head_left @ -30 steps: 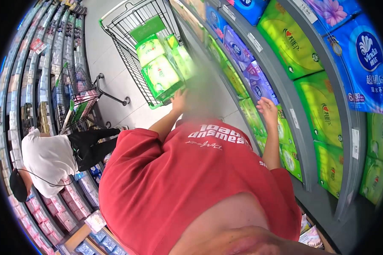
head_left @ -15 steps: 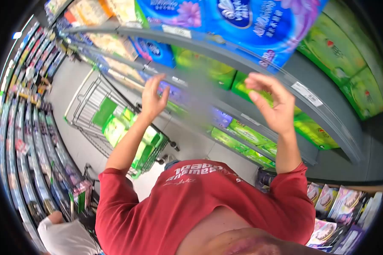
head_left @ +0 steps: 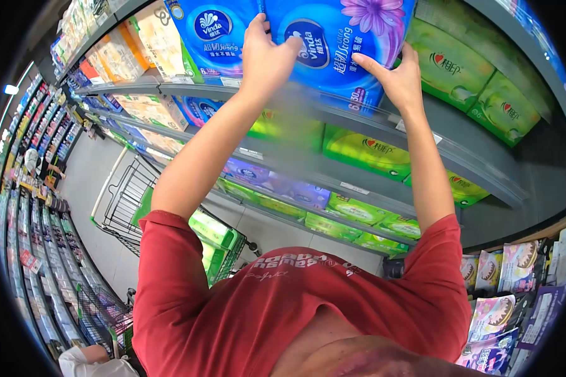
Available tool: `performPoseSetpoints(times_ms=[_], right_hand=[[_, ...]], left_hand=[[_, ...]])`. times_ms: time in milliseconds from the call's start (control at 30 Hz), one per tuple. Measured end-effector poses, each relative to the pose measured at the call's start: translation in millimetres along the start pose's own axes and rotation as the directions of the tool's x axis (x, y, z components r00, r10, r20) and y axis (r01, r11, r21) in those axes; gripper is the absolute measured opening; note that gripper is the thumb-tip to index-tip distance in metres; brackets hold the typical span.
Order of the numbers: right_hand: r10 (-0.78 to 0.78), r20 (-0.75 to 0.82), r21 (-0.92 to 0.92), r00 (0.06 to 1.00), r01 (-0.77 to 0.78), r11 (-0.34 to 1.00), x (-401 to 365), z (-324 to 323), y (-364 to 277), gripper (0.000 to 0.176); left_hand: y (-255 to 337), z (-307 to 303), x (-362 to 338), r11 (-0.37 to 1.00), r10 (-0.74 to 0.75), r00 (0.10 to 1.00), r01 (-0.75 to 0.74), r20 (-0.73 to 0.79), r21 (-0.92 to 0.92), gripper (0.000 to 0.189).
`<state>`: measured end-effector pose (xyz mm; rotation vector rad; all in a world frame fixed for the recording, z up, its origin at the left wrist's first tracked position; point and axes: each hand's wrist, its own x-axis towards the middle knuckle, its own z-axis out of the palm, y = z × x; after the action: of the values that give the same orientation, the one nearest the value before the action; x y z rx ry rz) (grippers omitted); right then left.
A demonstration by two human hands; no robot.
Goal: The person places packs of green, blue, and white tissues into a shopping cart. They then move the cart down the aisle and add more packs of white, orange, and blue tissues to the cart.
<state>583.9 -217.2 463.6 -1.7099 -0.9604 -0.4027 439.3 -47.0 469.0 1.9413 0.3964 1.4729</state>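
A large blue Vinda tissue pack [head_left: 324, 72] with a purple flower stands at the front of the upper shelf, between my two hands. My left hand [head_left: 267, 56] grips its left edge, thumb on the printed front and fingers reaching into the gap beside the neighbouring blue Vinda pack [head_left: 210, 47]. At the pack's right side, my right hand [head_left: 397, 78] has its thumb on the front and its fingers curled round the edge, partly hidden. Green tissue packs [head_left: 449, 66] sit farther right on the same shelf.
Lower shelves hold green tissue packs [head_left: 365, 151] and purple packs [head_left: 295, 188]. A shopping cart [head_left: 116, 207] with green packs stands at my left. Another person's pale sleeve [head_left: 97, 364] shows at lower left, near a second cart [head_left: 100, 308]. Bagged goods [head_left: 516, 267] fill a display at right.
Both hands have moved up and forward from mid-air onto the sides of the blue tissue pack. The view has shifted, showing more of the upper shelf.
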Motion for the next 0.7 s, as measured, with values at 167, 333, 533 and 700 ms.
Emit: performPoseSetpoints(times_ms=[167, 333, 533, 700], right_hand=[[0.011, 0.037, 0.238, 0.999, -0.019, 0.971, 8, -1, 11, 0.076], [-0.001, -0.008, 0.303, 1.000, 0.003, 0.953, -2, -7, 6, 0.072], [-0.077, -0.071, 0.335, 0.994, 0.097, 0.937, -11, -7, 4, 0.069], [-0.146, -0.100, 0.367, 0.984, 0.173, 0.914, -14, -3, 7, 0.069]], left_hand=[[-5, 8, 13, 0.995, -0.096, 0.995, 0.094, 0.029, 0.040, 0.071], [-2, 4, 0, 0.992, 0.109, 0.991, -0.104, -0.077, 0.067, 0.060], [-9, -16, 13, 0.998, -0.058, 0.974, 0.062, 0.218, -0.009, 0.074], [-2, -36, 21, 0.957, 0.053, 0.961, -0.127, 0.272, 0.262, 0.068]])
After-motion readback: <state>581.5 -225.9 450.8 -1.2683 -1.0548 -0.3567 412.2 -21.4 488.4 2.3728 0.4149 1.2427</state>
